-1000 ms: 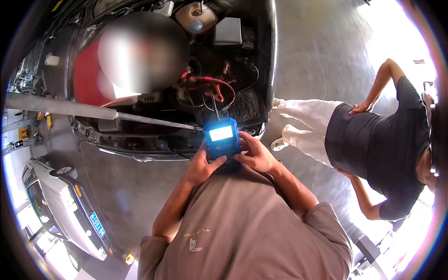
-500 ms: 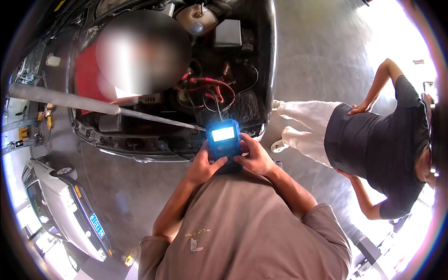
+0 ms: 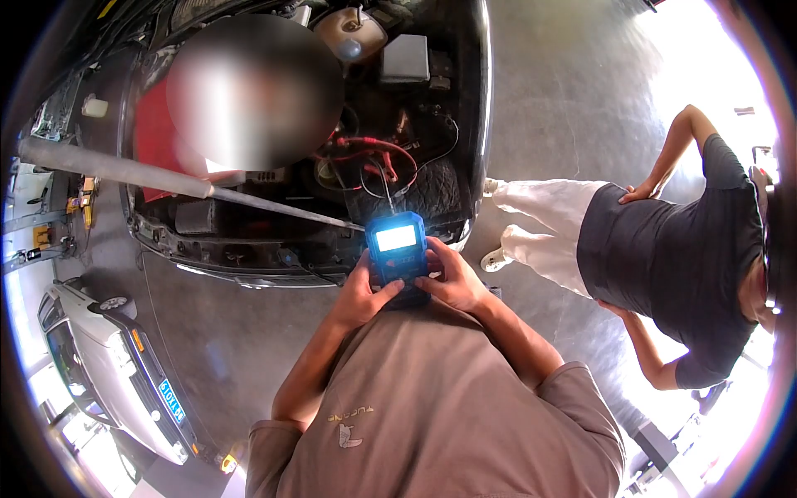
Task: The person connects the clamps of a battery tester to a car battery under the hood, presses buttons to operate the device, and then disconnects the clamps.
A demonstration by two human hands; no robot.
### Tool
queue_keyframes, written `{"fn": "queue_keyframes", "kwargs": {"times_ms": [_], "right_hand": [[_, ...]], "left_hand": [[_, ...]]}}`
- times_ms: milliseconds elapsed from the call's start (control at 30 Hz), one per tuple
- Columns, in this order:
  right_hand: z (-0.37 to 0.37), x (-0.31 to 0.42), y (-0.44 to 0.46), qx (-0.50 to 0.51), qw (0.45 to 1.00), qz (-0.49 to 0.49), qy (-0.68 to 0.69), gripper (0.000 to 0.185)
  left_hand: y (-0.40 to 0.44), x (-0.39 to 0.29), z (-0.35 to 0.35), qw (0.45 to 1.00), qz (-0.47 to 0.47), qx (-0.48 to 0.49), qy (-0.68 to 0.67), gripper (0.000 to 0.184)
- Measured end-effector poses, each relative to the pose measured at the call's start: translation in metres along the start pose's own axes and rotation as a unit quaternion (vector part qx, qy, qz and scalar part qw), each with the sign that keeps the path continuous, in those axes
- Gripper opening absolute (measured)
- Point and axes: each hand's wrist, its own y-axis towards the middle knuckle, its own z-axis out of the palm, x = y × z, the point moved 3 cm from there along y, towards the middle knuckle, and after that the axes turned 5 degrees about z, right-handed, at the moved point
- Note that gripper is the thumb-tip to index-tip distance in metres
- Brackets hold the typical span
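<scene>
A blue handheld battery tester with a bright lit screen is held in front of my waist. My left hand grips its left side, thumb on the lower face by the buttons. On the opposite side my right hand is closed round the casing, its thumb also on the lower face. The screen is too bright to read. A cable leaves the tester's top toward the engine bay. Red clamps and leads lie in the bay just beyond, beside a black, wrinkled cover.
The car's open engine bay holds a fluid reservoir and a grey box. A long grey rod slants across it. To the right stands a person in a dark shirt. A silver car is parked at left.
Both hands keep the same hold on the tester, which has barely shifted. The grey rod appears very slightly moved through a small view shift.
</scene>
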Motion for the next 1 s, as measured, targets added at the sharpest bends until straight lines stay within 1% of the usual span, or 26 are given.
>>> {"fn": "queue_keyframes", "kwargs": {"times_ms": [100, 200, 300, 400, 500, 600, 700, 733, 800, 833, 867, 900, 933, 967, 1000], "right_hand": [[0.000, -0.004, 0.001, -0.001, 1.000, -0.001, 0.006, 0.070], [0.005, -0.001, -0.001, -0.022, 0.999, -0.041, -0.010, 0.071], [0.004, 0.004, -0.004, -0.009, 0.998, -0.038, -0.046, 0.073], [0.005, 0.009, -0.006, -0.008, 0.998, -0.032, -0.045, 0.073], [0.004, 0.006, -0.003, 0.000, 0.998, -0.036, -0.054, 0.073], [0.005, 0.006, -0.001, -0.001, 0.997, -0.049, -0.054, 0.073], [0.003, 0.010, 0.004, 0.027, 0.997, -0.051, -0.059, 0.072], [-0.001, 0.012, 0.004, 0.018, 0.992, -0.028, -0.125, 0.064], [-0.016, 0.009, 0.020, 0.035, 0.995, -0.063, -0.074, 0.056], [-0.026, 0.002, 0.033, 0.044, 0.995, -0.081, -0.048, 0.053], [-0.041, -0.014, 0.054, 0.038, 0.994, -0.069, 0.070, 0.045], [-0.055, -0.003, 0.068, -0.008, 0.997, -0.023, 0.079, 0.043], [-0.069, 0.002, 0.087, -0.072, 0.996, -0.038, 0.020, 0.038], [-0.081, 0.003, 0.110, -0.115, 0.990, -0.074, 0.031, 0.034], [-0.096, 0.001, 0.133, -0.154, 0.986, -0.061, 0.012, 0.031]], "left_hand": [[-0.001, -0.003, 0.001, 1.000, -0.007, 0.007, 0.020, 0.065], [0.001, -0.007, 0.003, 0.999, 0.005, 0.005, 0.054, 0.070], [0.002, -0.007, 0.006, 0.998, -0.002, -0.012, 0.056, 0.067], [0.002, -0.019, 0.008, 0.994, -0.006, -0.028, 0.105, 0.068], [0.002, -0.013, 0.007, 0.995, 0.012, -0.037, 0.091, 0.070], [0.002, -0.007, 0.004, 0.993, 0.029, -0.034, 0.111, 0.071], [-0.002, 0.004, -0.003, 0.988, 0.017, -0.044, 0.148, 0.073], [-0.002, 0.002, -0.004, 0.987, 0.030, -0.037, 0.151, 0.074], [-0.003, -0.004, -0.004, 0.986, 0.054, -0.023, 0.155, 0.077], [-0.004, 0.002, -0.006, 0.988, 0.049, -0.022, 0.144, 0.077], [-0.004, 0.011, -0.009, 0.990, 0.045, -0.021, 0.134, 0.077], [-0.005, 0.017, -0.011, 0.991, 0.039, -0.020, 0.124, 0.076], [-0.004, 0.016, -0.010, 0.992, 0.030, -0.014, 0.125, 0.076], [-0.003, 0.013, -0.010, 0.992, 0.021, -0.008, 0.125, 0.075], [-0.004, 0.011, -0.009, 0.992, 0.010, -0.002, 0.126, 0.074]]}}
